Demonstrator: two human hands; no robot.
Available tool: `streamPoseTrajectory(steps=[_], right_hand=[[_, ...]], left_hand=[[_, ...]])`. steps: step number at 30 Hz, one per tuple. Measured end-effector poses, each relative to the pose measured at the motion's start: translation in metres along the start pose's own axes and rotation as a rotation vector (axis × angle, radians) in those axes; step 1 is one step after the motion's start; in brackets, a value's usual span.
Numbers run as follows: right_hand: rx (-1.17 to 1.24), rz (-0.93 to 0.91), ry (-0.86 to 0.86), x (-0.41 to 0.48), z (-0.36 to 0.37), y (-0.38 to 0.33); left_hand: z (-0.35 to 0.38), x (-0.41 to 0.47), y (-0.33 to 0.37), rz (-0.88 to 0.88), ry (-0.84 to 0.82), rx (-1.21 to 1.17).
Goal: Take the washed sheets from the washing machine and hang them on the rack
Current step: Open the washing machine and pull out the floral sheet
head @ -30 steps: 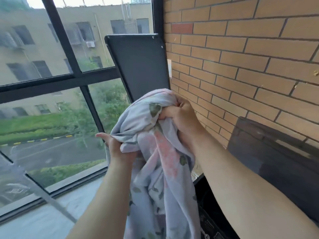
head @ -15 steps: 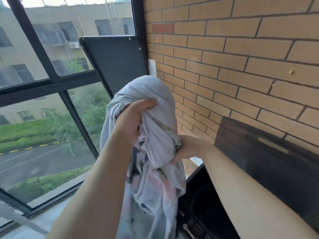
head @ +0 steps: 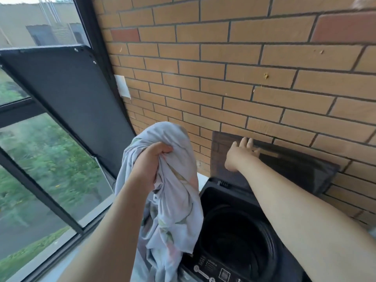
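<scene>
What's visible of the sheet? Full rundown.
The sheet is thin, pale lilac-grey fabric with a faded leaf and pink floral print, bunched and creased. The left hand grips it near the top, with a hump of cloth above. The rest hangs down beside the open washing machine, lower end out of frame. The right hand is off it.

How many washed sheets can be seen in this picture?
1: the pale floral fabric sheet, gripped by the left hand, hangs beside the open black washing machine. Others may be hidden inside its drum.
</scene>
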State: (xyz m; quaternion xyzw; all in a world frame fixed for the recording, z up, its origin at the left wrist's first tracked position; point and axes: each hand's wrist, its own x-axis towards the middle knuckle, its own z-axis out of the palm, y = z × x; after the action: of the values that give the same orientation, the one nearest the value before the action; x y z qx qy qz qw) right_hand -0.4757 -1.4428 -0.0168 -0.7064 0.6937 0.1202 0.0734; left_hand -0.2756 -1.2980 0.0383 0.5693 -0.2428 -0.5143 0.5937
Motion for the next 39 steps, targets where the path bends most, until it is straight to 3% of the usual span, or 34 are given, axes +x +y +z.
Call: streamPoseTrajectory(steps=[4, 11, 21, 30, 36, 39], right_hand=[[0.047, 0.091, 0.102, 0.022, 0.011, 0.037], [0.011, 0.124, 0.048, 0.047, 0.025, 0.062], [-0.173, 0.103, 0.234, 0.008, 0.024, 0.032], [-0.052, 0.020, -0.061, -0.062, 0.099, -0.004], [-0.045, -0.051, -0.071, -0.092, 0.164, -0.011], [-0.020, -0.037, -0.256, -0.105, 0.194, -0.016]], left_hand=[[0.015, 0.008, -0.012, -0.043, -0.017, -0.010], [0.034, 0.016, -0.021, -0.077, -0.006, 0.026], [0.006, -0.006, -0.002, 0.071, 0.176, 0.309], [-0.062, -0.056, -0.009, 0.080, 0.169, 0.522], [-0.111, -0.086, -0.026, 0.047, 0.175, 0.574], [-0.127, -0.092, -0.033, 0.021, 0.177, 0.605]])
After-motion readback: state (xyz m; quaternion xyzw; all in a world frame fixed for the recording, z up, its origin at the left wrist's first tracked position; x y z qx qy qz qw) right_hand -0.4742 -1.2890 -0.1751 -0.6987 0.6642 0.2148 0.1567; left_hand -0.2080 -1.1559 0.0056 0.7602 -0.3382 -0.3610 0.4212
